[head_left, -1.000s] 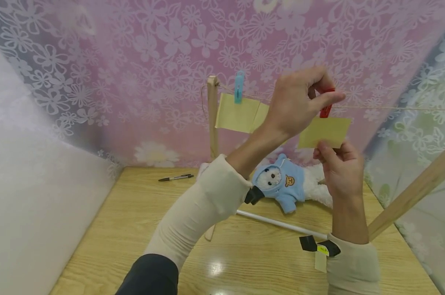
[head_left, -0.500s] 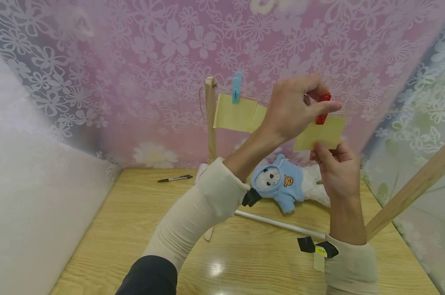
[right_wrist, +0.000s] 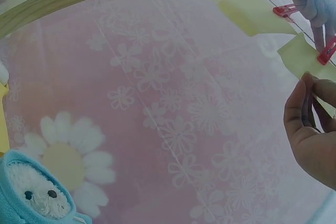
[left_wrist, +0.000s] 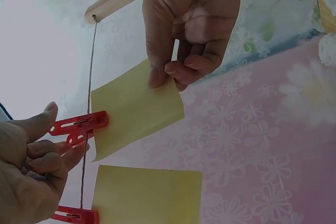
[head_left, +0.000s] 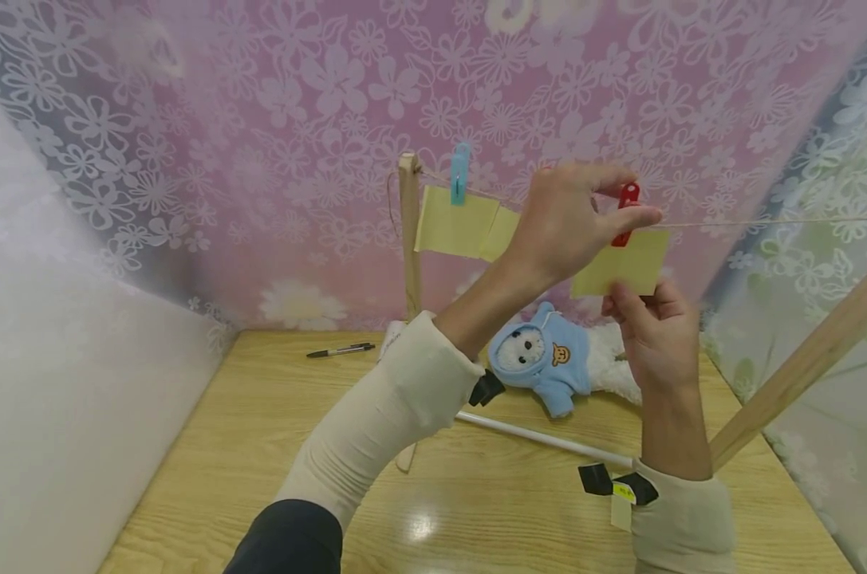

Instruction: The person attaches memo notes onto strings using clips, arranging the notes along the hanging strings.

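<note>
My left hand holds a red clothespin between thumb and fingers. In the left wrist view, the clothespin's jaws sit over the string and the edge of a yellow paper note, its two handles spread apart. My right hand pinches that note's lower edge between thumb and fingers, from below. A second red clothespin holds another yellow note on the string, mostly hidden behind my left wrist in the head view. Further left, a blue clothespin holds a yellow note.
The string runs from a wooden post toward a slanted wooden bar on the right. A plush toy in a blue hoodie lies on the table below. A pen and a white rod are there too.
The red clothespin has come down over the note's top edge, and the left fingers have spread a little around it. Both hands and the note have shifted slightly down and left.
</note>
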{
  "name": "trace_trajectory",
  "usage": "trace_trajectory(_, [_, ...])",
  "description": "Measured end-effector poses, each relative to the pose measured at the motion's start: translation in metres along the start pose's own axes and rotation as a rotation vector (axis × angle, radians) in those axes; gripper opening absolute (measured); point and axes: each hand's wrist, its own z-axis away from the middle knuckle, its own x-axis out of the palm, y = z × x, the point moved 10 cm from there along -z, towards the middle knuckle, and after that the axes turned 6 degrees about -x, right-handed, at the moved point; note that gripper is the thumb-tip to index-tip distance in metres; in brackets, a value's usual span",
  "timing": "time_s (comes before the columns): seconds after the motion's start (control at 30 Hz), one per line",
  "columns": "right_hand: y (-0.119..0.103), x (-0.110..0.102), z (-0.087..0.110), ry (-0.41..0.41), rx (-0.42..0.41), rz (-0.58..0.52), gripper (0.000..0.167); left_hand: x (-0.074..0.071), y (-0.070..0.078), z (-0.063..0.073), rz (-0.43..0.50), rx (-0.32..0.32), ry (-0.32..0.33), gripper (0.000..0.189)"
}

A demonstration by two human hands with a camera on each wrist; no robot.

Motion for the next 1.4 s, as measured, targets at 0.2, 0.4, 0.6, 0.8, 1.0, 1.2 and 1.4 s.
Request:
trace_trajectory(0.2, [0.001,-0.001,0.000,0.009,0.005,0.017,0.023,0.001,-0.006,-0.001,-0.022,-0.047,-0.019,0.049])
trace_trajectory(0.4, [0.002,-0.007,-0.001,0.059,0.015,0.062,0.022,-0.010,-0.009,0.006,0.013,-0.009,0.042,0.048])
trace_trajectory(0.6, [0.003,-0.009,0.000,0.071,0.044,0.114,0.024,-0.043,-0.014,0.029,0.126,0.157,0.247,0.038])
trace_trajectory(0.8, [0.004,-0.010,0.002,0.048,0.060,0.126,0.026,-0.074,-0.037,0.064,0.309,0.290,0.376,0.028])
trace_trajectory(1.0, [0.006,-0.012,0.006,-0.014,0.070,0.160,0.026,-0.086,-0.076,0.104,0.373,0.291,0.351,0.020])
trace_trajectory(1.2, [0.007,-0.022,0.015,-0.035,0.105,0.229,0.026,-0.069,-0.136,0.135,0.305,0.105,0.214,0.018])
trace_trajectory(1.4, [0.010,-0.040,0.034,-0.009,0.174,0.315,0.025,-0.047,-0.200,0.164,0.247,-0.103,0.137,0.020])
